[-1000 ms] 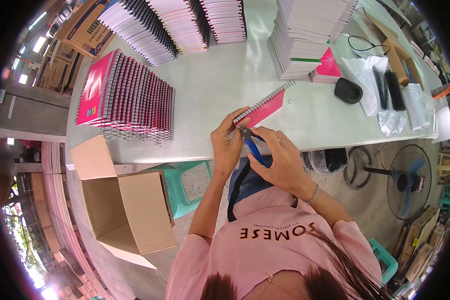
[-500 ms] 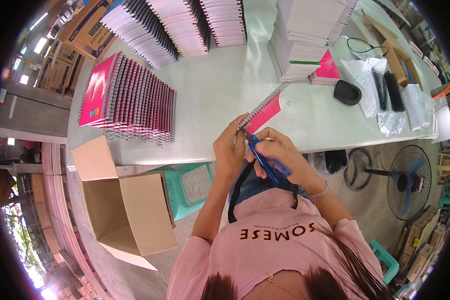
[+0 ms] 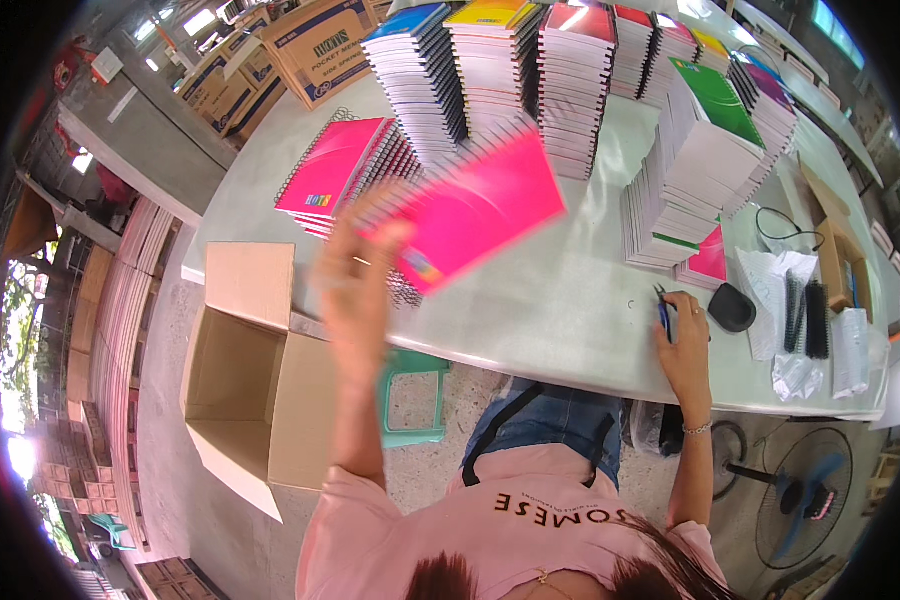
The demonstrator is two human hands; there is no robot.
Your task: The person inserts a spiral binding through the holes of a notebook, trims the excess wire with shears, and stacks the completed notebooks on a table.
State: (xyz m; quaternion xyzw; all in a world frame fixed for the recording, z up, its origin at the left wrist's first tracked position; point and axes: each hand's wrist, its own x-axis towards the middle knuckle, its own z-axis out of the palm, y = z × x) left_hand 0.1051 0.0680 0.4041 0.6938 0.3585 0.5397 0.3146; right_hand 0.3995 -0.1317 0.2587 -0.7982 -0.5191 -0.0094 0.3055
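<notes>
A pink spiral notebook is lifted over the table in my left hand, whose fingers close on its left end. Motion blurs both the hand and the notebook's wire binding. Behind them, a stack of matching pink spiral notebooks is partly covered by the raised one. At the right, my right hand rests on the table with its fingers around blue-handled pliers. The pliers' tips point away from me, and the hand hides most of the handles.
Tall stacks of blue, yellow and red notebooks stand at the back. Unbound page stacks rise at the right, near a black oval object and plastic-wrapped black coils. Below the table's left edge sit an open carton and a green stool.
My left hand has carried the notebook up and left towards the pink stack. My right hand has moved the pliers away from the binding to the table at the right. The view has shifted.
</notes>
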